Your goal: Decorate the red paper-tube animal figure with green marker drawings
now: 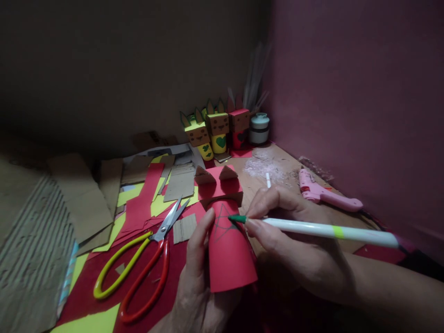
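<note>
My left hand (pixel 199 273) is wrapped round a red paper tube figure (pixel 231 263), its thumb along the left side. The figure has a box-shaped red head with two pointed cardboard ears, and the head points away from me. Dark star-like lines show on the tube. A white marker (pixel 294 226) with a green tip is pinched in my right hand (pixel 291 231); the tip touches the tube at the lines. Scissors (pixel 160 233) with one yellow and one red handle lie partly spread, left of my left hand.
Three finished-looking box-headed figures (pixel 218 125) stand at the back beside a lidded jar (pixel 259 129). A pink glue gun (pixel 328 194) lies at right near the wall. Cardboard pieces (pixel 81 196) and red (pixel 138 208) and yellow paper cover the left.
</note>
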